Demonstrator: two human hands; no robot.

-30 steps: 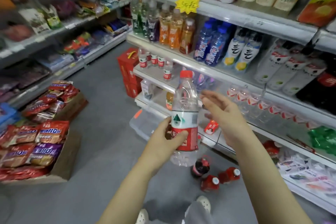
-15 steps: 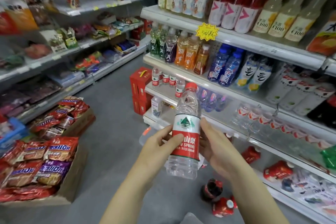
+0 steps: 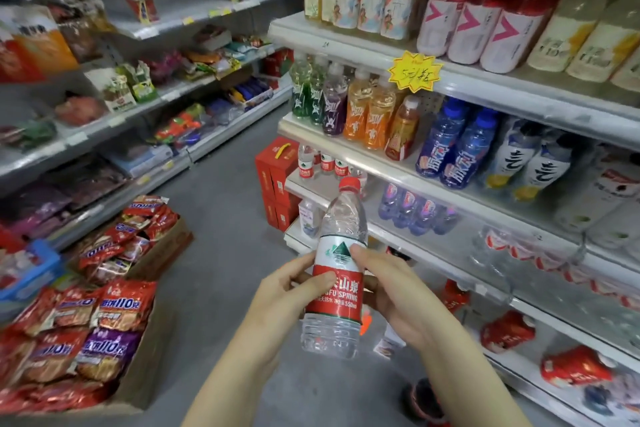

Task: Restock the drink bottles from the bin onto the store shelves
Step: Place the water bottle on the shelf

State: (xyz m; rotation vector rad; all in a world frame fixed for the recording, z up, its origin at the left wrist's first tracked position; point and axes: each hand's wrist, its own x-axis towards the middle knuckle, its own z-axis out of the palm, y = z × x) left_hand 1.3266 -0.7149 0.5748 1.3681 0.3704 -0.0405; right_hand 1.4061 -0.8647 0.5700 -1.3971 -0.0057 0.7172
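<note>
Drinks shelving runs down the right of the aisle and snack racks down the left, with grey floor between them. I have the water bottle (image 3: 337, 274) in both hands, out in front of me. My left hand (image 3: 291, 291) wraps the red label from the aisle side, thumb across the front. My right hand (image 3: 391, 291) clasps it from the shelf side, thumb up on the white band.

The bottle stands close to upright. Its red cap is on top and tipped a little to the right, and its clear base hangs below both palms.

What matters for the next move is the matching row (image 3: 327, 163). It stands at the left end of a shelf (image 3: 304, 185), just beyond the cap, ahead of my hands and a shade left. I judge the long axis suits a standing placement, so the bottle needs carrying forward, not turning.

The right hand is on the shelf side, but the row looks about as near to the left hand, so either could carry it. I cannot see the bin.
</note>
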